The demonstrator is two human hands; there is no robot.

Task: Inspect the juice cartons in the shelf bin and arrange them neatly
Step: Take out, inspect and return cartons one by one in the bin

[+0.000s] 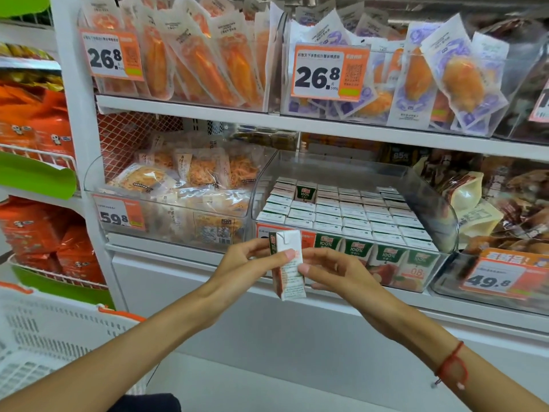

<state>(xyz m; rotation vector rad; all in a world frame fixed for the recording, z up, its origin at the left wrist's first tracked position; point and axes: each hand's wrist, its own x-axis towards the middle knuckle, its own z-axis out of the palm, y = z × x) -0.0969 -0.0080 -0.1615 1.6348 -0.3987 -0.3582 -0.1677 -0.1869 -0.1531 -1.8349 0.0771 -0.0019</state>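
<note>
I hold one small juice carton (287, 273) in front of the shelf, its printed white side turned toward me. My left hand (246, 263) grips its left side, thumb across the front. My right hand (329, 270) pinches its right edge with the thumb in front. Behind it the clear shelf bin (427, 188) holds several rows of packed juice cartons (350, 214), white tops up, green "100%" faces at the front. One carton (306, 190) near the back left stands higher than the rest.
A clear bin of bagged snacks (178, 197) stands left of the juice bin, and bins of dark packets (505, 209) stand to the right. Hanging packets fill the upper shelf (267, 114). A white perforated basket (47, 337) sits at lower left.
</note>
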